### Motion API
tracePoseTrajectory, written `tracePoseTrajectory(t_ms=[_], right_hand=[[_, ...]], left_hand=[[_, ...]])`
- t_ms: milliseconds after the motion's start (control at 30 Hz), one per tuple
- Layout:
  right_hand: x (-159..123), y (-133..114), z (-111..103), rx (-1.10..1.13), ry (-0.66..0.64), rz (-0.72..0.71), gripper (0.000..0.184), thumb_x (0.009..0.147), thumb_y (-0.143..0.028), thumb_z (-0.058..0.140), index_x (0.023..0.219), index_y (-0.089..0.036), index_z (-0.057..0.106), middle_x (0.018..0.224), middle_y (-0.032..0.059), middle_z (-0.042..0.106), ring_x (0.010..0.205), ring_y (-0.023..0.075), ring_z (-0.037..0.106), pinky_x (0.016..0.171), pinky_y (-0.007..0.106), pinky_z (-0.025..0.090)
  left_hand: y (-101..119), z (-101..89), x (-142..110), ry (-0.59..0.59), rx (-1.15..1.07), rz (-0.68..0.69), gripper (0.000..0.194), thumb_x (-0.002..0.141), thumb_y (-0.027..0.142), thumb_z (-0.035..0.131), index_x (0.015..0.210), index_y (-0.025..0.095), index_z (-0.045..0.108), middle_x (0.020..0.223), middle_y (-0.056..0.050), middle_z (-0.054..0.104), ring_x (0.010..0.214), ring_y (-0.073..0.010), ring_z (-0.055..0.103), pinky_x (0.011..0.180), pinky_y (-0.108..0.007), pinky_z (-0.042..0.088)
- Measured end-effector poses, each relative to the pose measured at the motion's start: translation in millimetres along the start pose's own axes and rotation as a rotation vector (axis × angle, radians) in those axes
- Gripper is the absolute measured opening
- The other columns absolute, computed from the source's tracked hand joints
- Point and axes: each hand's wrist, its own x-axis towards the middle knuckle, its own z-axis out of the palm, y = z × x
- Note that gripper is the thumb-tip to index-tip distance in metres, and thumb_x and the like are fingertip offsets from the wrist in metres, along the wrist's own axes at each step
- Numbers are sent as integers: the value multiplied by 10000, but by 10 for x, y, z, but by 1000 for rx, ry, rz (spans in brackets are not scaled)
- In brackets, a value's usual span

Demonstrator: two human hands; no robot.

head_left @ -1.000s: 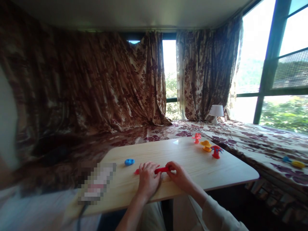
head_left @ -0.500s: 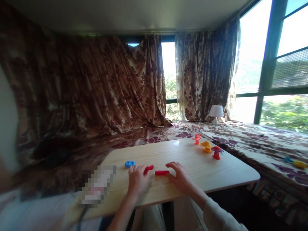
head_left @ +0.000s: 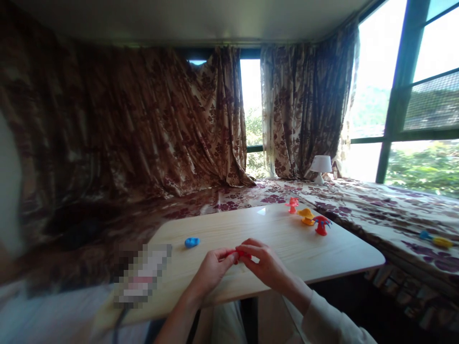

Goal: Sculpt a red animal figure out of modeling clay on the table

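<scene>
My left hand (head_left: 214,267) and my right hand (head_left: 264,262) meet above the near middle of the table (head_left: 215,227). Both are closed, pinching soft-looking red pieces, like modelling clay (head_left: 245,254), between thumbs and fingertips. Fingers cover most of the red, so I cannot tell whether it is one piece or two. To the left, beyond my left hand, lies a small blue dented lump (head_left: 192,242), apart from both hands.
Along the table's far right stand a pink figure (head_left: 293,205), a yellow one (head_left: 306,216) and a red one with blue strands (head_left: 322,225). A blurred-out flat object (head_left: 143,274) with a cable lies at left. A white lamp (head_left: 321,165) stands behind.
My hands have come together. The red stick that lay on the table by my right thumb and the red piece in my left hand are now between my fingertips.
</scene>
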Motion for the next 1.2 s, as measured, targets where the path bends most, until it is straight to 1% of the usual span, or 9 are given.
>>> tracePoseTrajectory(t_ms=[200,367,533,633,733,867,967,1100,1200], right_hand=[[7,-32,-3,-93,-17,17,200,814,-171,537,916,-240,695,829,43,628,797,169,568,734,269,450],[-4,-80,28,-63,-12,78,187,778,-124,542,793,-218,703,773,25,636,726,145,583,684,236,444],[-7,-59,172,96,48,223,184,741,-123,546,679,-191,705,660,-2,633,600,114,563,572,203,418],[-4,22,248,246,70,371,165,717,-144,541,650,-160,691,534,-26,593,483,92,494,450,187,345],[-11,158,194,273,119,461,131,685,-165,550,625,-147,665,475,-40,555,432,83,450,407,188,299],[-43,373,-18,227,236,450,95,659,-208,584,662,-152,660,551,-10,614,521,126,541,498,225,414],[-61,467,-116,283,335,472,149,610,-269,653,712,-161,652,624,19,656,587,164,596,555,270,476],[-36,427,-129,434,359,565,226,567,-326,708,711,-163,650,629,19,661,570,170,617,530,286,497],[36,298,-116,534,336,583,247,553,-312,732,735,-156,672,670,24,683,644,181,638,618,306,512]], left_hand=[[-36,28,17,13,-69,-26,263,723,332,585,865,144,702,784,-27,706,815,-188,604,797,-287,433],[-52,37,17,58,-140,-85,214,653,311,638,746,128,697,679,-24,691,720,-172,596,746,-278,428],[-25,62,-20,79,-164,-108,198,656,327,601,585,146,641,607,5,650,666,-147,559,732,-267,394],[-7,55,-41,118,-119,-117,194,641,319,590,536,157,610,571,16,622,656,-148,544,717,-265,387],[-44,-52,-53,207,-36,-131,187,626,331,592,537,167,606,545,25,605,631,-151,542,682,-267,395],[-162,-345,-30,444,60,-90,219,608,389,617,591,172,635,601,10,643,653,-167,568,680,-276,417],[-223,-515,10,545,72,-67,276,599,442,625,635,170,658,646,-7,662,709,-187,587,717,-287,427],[-232,-512,43,509,53,-69,354,598,482,631,730,159,689,656,-16,674,717,-192,608,724,-294,442],[-200,-390,40,420,20,-65,347,620,447,634,785,147,695,699,-30,692,750,-194,620,757,-302,451]])
